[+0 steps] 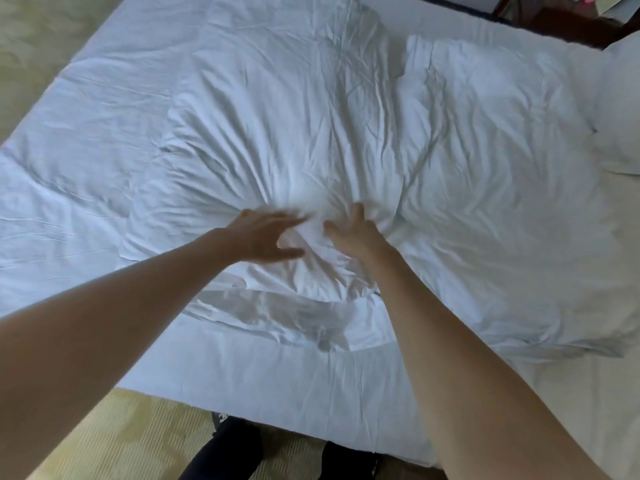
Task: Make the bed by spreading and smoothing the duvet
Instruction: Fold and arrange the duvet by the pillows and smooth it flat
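Observation:
A white, heavily creased duvet (311, 116) lies bunched across the middle of the bed, and its near edge is folded back over the white sheet (242, 368). Both my arms reach forward over the bed. My left hand (266, 233) lies on the duvet with its fingers stretched out and blurred, the thumb spread below. My right hand (353, 233) is just to its right, its fingers dug into the fabric and gripping a fold. Creases radiate outward from the spot between the two hands.
A white pillow (620, 109) sits at the right edge of the bed. Dark wooden furniture (554, 19) stands beyond the far right corner. Yellowish carpet (121, 438) runs along the near side, where my dark-clothed legs (225, 445) stand against the bed.

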`<state>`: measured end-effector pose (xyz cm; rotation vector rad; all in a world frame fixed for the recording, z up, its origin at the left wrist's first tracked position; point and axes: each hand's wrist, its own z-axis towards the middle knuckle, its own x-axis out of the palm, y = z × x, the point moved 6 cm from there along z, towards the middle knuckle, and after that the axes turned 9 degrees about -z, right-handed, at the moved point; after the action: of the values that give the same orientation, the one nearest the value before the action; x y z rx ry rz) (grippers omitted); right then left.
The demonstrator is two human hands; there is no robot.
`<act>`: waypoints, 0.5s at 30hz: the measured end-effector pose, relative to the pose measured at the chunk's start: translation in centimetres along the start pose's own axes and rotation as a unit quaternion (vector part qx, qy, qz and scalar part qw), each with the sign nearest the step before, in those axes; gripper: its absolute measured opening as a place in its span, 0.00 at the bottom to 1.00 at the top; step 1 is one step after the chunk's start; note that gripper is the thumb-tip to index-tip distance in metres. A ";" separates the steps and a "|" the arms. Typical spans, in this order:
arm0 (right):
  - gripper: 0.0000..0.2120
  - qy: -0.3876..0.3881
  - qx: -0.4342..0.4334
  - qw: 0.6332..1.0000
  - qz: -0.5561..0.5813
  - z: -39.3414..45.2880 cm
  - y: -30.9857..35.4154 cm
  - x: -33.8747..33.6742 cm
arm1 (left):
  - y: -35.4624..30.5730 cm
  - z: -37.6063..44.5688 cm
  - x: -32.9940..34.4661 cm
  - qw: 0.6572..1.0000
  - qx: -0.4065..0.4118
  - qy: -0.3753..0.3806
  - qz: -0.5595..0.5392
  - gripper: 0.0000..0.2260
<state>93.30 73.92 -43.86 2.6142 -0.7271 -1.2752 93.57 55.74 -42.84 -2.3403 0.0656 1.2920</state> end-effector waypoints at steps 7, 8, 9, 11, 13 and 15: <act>0.44 -0.105 -0.113 0.987 -0.049 2.1 7.7 -5.4 | 3.8 1.8 -8.7 0.972 -0.061 -0.220 0.053 0.40; 0.45 -0.102 -0.122 0.986 -0.052 2.5 8.9 -6.1 | 4.8 2.4 -9.4 0.972 -0.072 -0.218 0.050 0.43; 0.46 -0.100 -0.129 0.985 -0.056 3.0 10.0 -6.7 | 5.9 3.1 -10.0 0.972 -0.089 -0.212 0.040 0.45; 0.47 -0.085 -0.131 0.985 -0.072 4.3 11.3 -7.0 | 8.4 4.6 -10.2 0.972 -0.133 -0.194 -0.006 0.52; 0.52 -0.043 -0.085 0.989 -0.113 6.3 10.8 -6.0 | 9.6 6.2 -8.7 0.978 -0.145 -0.146 -0.032 0.54; 0.57 0.017 -0.003 0.987 -0.159 8.5 8.9 -4.5 | 9.3 7.8 -5.7 0.991 -0.116 -0.071 -0.008 0.51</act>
<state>81.23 69.02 -43.11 2.8222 -0.3073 -1.2990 81.88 49.70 -45.19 -2.4242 -0.1558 1.5250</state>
